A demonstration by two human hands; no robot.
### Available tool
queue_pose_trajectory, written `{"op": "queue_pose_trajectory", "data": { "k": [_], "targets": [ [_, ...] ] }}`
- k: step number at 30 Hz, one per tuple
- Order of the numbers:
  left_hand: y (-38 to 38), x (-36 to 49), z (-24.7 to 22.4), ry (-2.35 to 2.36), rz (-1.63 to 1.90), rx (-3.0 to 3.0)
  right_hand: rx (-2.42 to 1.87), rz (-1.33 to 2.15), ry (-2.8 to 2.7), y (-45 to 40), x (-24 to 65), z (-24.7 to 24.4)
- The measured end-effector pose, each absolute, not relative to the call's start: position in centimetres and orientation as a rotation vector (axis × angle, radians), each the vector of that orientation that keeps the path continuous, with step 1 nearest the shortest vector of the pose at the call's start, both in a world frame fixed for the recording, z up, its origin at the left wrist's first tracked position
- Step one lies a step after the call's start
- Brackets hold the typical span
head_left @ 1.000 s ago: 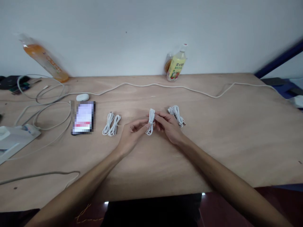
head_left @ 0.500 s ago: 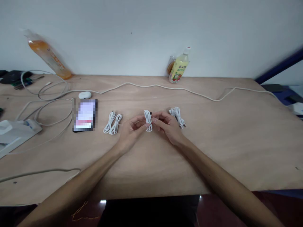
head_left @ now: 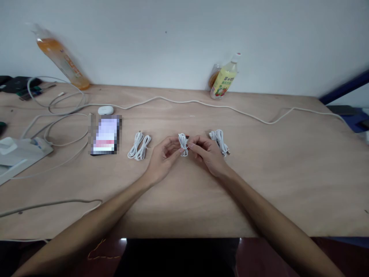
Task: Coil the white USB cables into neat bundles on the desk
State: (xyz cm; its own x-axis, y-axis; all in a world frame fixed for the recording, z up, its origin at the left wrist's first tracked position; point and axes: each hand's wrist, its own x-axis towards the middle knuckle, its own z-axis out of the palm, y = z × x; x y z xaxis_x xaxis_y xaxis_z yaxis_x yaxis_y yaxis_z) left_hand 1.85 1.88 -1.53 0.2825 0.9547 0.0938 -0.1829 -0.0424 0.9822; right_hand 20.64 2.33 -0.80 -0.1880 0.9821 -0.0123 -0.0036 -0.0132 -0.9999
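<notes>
A bundled white cable [head_left: 183, 143] is held up at the middle, between my two hands. My left hand [head_left: 165, 156] is closed on its left side, thumb against the lower part of the bundle. The thumb and forefinger of my right hand [head_left: 206, 152] pinch at the bundle's right side, near its middle. Left of my left hand, two more white cable bundles [head_left: 139, 146] lie side by side on the wooden table [head_left: 184, 192]. Further white bundled cable [head_left: 220, 141] lies just beyond my right hand, partly hidden by it.
A phone [head_left: 105, 134] and a white earbud case [head_left: 105, 110] lie at the left, near loose cables and a white power strip [head_left: 23, 157]. An orange bottle [head_left: 63, 63] and a yellow bottle [head_left: 225, 79] lean on the wall. One long cable [head_left: 196, 102] crosses behind.
The whole view has shifted slightly. Both hands still hold the cable bundle, with only small finger movements around it.
</notes>
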Motion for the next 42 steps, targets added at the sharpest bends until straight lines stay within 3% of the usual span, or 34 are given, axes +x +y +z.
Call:
{"op": "queue_pose_trajectory", "data": {
  "k": [30, 42],
  "targets": [
    [2.4, 1.9, -2.1, 1.008, 1.252, 1.192, -1.066, 1.361, -1.402, 2.1, 20.7, -1.0],
    [2.3, 1.7, -1.7, 0.946, 1.193, 1.152, -1.125, 1.069, -1.387, 1.7, 20.0, -1.8]
  ]
}}
